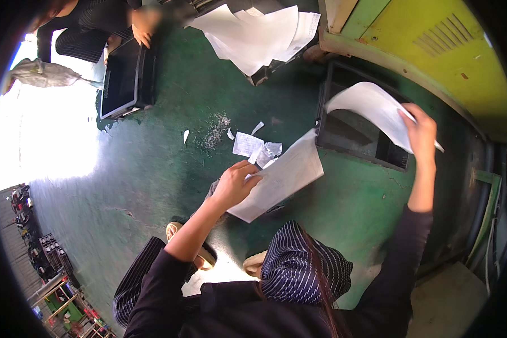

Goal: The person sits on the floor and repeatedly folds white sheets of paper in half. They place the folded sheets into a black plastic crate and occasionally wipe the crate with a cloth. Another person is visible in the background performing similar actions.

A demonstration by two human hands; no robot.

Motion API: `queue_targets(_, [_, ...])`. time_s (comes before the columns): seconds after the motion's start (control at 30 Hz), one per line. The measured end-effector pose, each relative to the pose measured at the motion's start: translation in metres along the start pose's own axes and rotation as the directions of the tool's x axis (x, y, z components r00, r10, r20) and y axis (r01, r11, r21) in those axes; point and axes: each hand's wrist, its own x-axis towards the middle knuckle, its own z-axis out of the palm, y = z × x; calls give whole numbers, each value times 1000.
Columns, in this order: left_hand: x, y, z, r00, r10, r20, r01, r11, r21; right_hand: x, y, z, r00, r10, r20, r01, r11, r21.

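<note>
My left hand (pixel 236 183) grips a flat white sheet of paper (pixel 284 180) by its left edge, fingers closed round it above the green floor. Out to the right, my right hand (pixel 419 132) pinches a second sheet of paper (pixel 372 104), which curves over to the left. That curled sheet hangs over a black plastic crate (pixel 343 143), covering part of its inside. Crumpled paper scraps (pixel 256 147) lie on the floor just beyond my left hand, partly behind the flat sheet.
A heap of large white sheets (pixel 253 36) tops a dark container at the back. At the far left another person's hand (pixel 142 31) is at a black crate (pixel 122 81). A yellow-green metal cabinet (pixel 434 45) stands at the right. Small shreds (pixel 216 130) litter the floor.
</note>
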Motion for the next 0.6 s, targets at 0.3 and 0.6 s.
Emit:
queue_targets(0.3, [-22, 7, -82, 950, -264, -167, 223, 948, -228, -17, -61, -54, 971, 237, -7, -224, 925, 306])
queue_targets(0.6, [-40, 23, -134, 843, -336, -420, 229, 931, -285, 7, -130, -2, 993, 32, -115, -7, 978, 211])
